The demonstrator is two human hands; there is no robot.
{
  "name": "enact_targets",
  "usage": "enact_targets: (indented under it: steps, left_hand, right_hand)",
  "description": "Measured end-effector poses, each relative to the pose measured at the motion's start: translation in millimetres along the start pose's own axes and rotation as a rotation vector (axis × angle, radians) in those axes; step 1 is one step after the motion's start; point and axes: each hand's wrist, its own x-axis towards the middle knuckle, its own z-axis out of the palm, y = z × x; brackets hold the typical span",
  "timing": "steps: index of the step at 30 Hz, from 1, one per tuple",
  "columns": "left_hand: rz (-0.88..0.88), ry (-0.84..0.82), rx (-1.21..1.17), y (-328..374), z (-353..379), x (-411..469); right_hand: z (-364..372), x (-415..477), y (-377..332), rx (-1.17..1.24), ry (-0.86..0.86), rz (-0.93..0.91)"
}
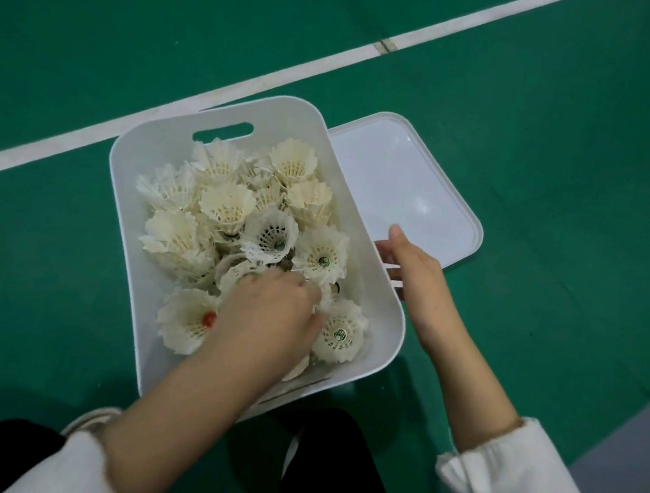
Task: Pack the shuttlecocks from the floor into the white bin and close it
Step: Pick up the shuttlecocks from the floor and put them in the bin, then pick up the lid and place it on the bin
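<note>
The white bin (375, 273) stands on the green floor, holding several white feather shuttlecocks (227, 203). My left hand (271, 312) reaches into the near part of the bin, its fingers curled round a shuttlecock (324, 304) on top of the pile. The bin's white lid (410, 183) lies flat on the floor against the bin's right side. My right hand (411, 268) holds the lid's near left corner, thumb on top and fingers under the edge. No loose shuttlecocks show on the floor.
A white court line (91, 130) crosses the green floor behind the bin. A grey floor strip (631, 437) lies at the lower right. My dark-clothed legs (322, 460) are just in front of the bin.
</note>
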Motion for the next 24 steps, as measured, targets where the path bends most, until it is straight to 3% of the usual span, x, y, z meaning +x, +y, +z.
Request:
enact_targets:
  steps: [3, 8, 16, 20, 24]
  left_hand:
    - [-0.102, 0.265, -0.219, 12.0, -29.9, 9.4]
    - [-0.212, 0.075, -0.346, 38.0, -16.4, 64.7]
    - [-0.183, 0.287, -0.417, 37.0, 3.6, 74.2]
    - [-0.217, 0.243, -0.358, 32.2, 1.3, 73.9]
    - [-0.189, 0.254, -0.389, 28.3, -12.4, 67.9]
  right_hand:
    - [-4.9, 29.6, 25.0, -0.296, 0.163, -0.077]
    - [9.2, 79.6, 74.4, -1.030, -0.006, -0.140]
    - [27.1, 95.8, 94.0, -1.381, 0.047, -0.308]
    - [-2.9, 81.4, 45.7, -1.339, 0.199, -0.396]
    - [-33.9, 51.9, -38.7, -0.913, 0.519, -0.399]
